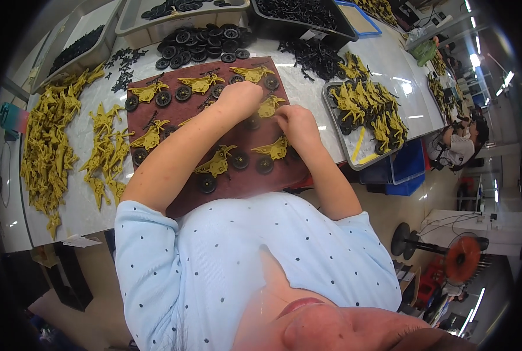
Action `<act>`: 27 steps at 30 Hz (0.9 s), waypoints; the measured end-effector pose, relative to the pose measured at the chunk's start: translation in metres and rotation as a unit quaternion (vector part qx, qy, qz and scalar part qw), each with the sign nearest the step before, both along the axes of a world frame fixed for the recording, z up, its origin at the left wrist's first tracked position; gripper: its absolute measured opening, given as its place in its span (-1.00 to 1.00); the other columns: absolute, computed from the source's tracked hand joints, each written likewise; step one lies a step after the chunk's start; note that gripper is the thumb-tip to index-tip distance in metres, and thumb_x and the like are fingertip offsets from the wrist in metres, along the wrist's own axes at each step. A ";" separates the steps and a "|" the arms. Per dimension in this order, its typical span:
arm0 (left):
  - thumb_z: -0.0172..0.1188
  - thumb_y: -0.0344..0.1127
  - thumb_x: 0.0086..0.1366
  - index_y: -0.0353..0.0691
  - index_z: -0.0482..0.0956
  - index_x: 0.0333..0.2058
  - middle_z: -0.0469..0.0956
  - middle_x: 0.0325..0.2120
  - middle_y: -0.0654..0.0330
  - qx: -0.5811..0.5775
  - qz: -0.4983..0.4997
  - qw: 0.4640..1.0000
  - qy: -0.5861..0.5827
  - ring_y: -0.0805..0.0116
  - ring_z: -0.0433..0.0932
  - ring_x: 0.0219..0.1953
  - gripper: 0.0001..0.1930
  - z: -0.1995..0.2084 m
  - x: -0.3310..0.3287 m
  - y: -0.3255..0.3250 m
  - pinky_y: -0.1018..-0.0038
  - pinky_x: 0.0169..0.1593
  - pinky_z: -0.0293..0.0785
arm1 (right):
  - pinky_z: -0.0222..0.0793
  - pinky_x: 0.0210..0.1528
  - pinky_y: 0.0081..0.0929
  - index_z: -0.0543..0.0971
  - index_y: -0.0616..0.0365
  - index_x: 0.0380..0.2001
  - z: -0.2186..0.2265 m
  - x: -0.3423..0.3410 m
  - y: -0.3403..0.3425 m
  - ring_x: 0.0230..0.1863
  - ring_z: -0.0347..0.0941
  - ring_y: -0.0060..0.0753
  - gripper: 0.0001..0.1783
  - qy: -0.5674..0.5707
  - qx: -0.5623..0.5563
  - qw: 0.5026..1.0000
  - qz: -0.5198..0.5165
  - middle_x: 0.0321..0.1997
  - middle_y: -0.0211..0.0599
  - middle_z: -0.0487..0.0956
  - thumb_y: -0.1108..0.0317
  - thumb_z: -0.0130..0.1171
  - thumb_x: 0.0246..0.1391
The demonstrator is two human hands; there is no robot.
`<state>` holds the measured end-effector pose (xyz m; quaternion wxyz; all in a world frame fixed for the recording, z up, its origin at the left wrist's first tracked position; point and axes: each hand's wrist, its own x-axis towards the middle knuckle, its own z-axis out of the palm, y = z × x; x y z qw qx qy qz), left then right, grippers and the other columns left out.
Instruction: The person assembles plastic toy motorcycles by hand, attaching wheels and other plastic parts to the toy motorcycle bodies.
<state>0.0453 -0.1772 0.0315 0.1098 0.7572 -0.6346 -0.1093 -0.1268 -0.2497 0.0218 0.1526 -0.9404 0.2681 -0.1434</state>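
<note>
My left hand (243, 98) reaches over a dark red mat (182, 202), its fingers curled and partly hidden beside a yellow toy motorcycle (271, 106). On the other side of that toy, the thumb and fingers of my right hand (297, 124) are pinched together at its end. Whatever small part is between the fingers of either hand cannot be made out. Several more yellow motorcycle bodies with black wheels lie in rows on the mat, among them a nearer one (217, 162) and one at the far edge (199, 83). My left forearm covers part of the middle row.
Loose yellow bodies (47, 152) are heaped at the left. Black wheels (199, 44) lie beyond the mat, near a grey bin (185, 22) and a black bin (343, 32) of small parts. A tray (354, 155) of yellow-and-black motorcycles stands right. A person (462, 143) sits farther off.
</note>
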 end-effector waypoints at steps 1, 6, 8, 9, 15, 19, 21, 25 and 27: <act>0.25 -0.31 0.02 -0.26 0.64 -0.40 0.61 -0.38 0.00 0.000 -0.001 1.000 -0.002 0.06 0.59 -0.23 -0.82 0.000 -0.001 0.000 0.27 -0.20 0.54 | 0.41 -0.21 -0.18 0.60 0.13 -0.44 -0.001 0.000 0.000 -0.28 0.49 -0.02 -0.90 0.000 -0.002 1.000 -0.012 -0.42 -0.07 0.55 0.38 0.18 -0.08; 0.32 -0.35 -0.09 -0.28 0.63 -0.42 0.60 -0.38 -0.01 0.009 -0.006 1.000 0.012 0.07 0.60 -0.24 -0.79 0.000 -0.001 -0.001 0.28 -0.20 0.54 | 0.42 -0.23 -0.20 0.61 0.14 -0.45 -0.002 0.003 -0.001 -0.32 0.50 -0.02 -0.89 0.013 -0.014 1.000 -0.006 -0.43 -0.07 0.56 0.38 0.20 -0.10; 0.34 -0.36 -0.12 -0.28 0.63 -0.42 0.60 -0.38 -0.01 0.014 -0.008 1.000 0.015 0.07 0.60 -0.24 -0.78 0.001 -0.001 -0.002 0.28 -0.20 0.54 | 0.42 -0.24 -0.23 0.62 0.16 -0.46 -0.004 0.004 -0.002 -0.34 0.50 -0.02 -0.89 0.018 -0.016 1.000 -0.008 -0.43 -0.07 0.57 0.39 0.21 -0.12; 0.34 -0.36 -0.13 -0.28 0.63 -0.42 0.60 -0.38 -0.01 0.013 -0.010 1.000 0.017 0.07 0.60 -0.24 -0.77 0.000 -0.001 -0.002 0.28 -0.20 0.54 | 0.42 -0.25 -0.22 0.62 0.16 -0.48 -0.005 0.004 -0.003 -0.35 0.51 -0.02 -0.90 0.017 -0.019 1.000 0.000 -0.45 -0.06 0.57 0.39 0.21 -0.12; 0.35 -0.37 -0.14 -0.28 0.63 -0.41 0.60 -0.37 0.00 0.009 -0.003 1.000 0.025 0.07 0.60 -0.24 -0.75 -0.008 0.001 -0.006 0.27 -0.19 0.54 | 0.44 -0.26 -0.19 0.61 0.19 -0.51 0.001 0.017 -0.001 -0.38 0.52 0.02 -0.89 0.089 -0.007 0.996 -0.020 -0.49 0.00 0.57 0.39 0.20 -0.16; 0.29 -0.41 -0.09 -0.28 0.62 -0.41 0.60 -0.37 0.01 -0.001 0.000 1.000 0.030 0.06 0.60 -0.23 -0.81 -0.008 0.001 -0.007 0.27 -0.19 0.54 | 0.45 -0.23 -0.12 0.60 0.23 -0.57 0.011 0.024 -0.001 -0.35 0.52 0.09 -0.88 0.110 0.037 0.993 -0.035 -0.47 0.06 0.57 0.44 0.11 -0.15; 0.27 -0.42 -0.08 -0.28 0.62 -0.41 0.60 -0.37 0.01 0.013 -0.007 0.999 0.032 0.06 0.60 -0.24 -0.82 -0.004 0.001 -0.008 0.27 -0.19 0.54 | 0.45 -0.22 -0.12 0.60 0.25 -0.58 0.010 0.028 -0.008 -0.34 0.52 0.10 -0.88 0.125 0.062 0.990 -0.035 -0.47 0.07 0.57 0.45 0.10 -0.15; 0.25 -0.44 -0.07 -0.28 0.62 -0.41 0.60 -0.38 0.01 0.018 -0.019 0.999 0.017 0.06 0.59 -0.24 -0.83 0.000 -0.002 -0.009 0.28 -0.19 0.54 | 0.44 -0.22 -0.13 0.60 0.27 -0.57 0.009 0.033 -0.017 -0.34 0.51 0.12 -0.89 0.158 0.100 0.981 -0.041 -0.47 0.10 0.56 0.49 0.10 -0.19; 0.26 -0.44 -0.08 -0.28 0.62 -0.42 0.60 -0.38 0.01 0.011 -0.017 1.000 0.011 0.06 0.59 -0.24 -0.83 -0.002 -0.001 -0.010 0.28 -0.20 0.54 | 0.43 -0.24 -0.16 0.61 0.26 -0.54 0.010 0.033 -0.012 -0.34 0.52 0.09 -0.88 0.163 0.046 0.985 -0.021 -0.47 0.10 0.56 0.47 0.14 -0.20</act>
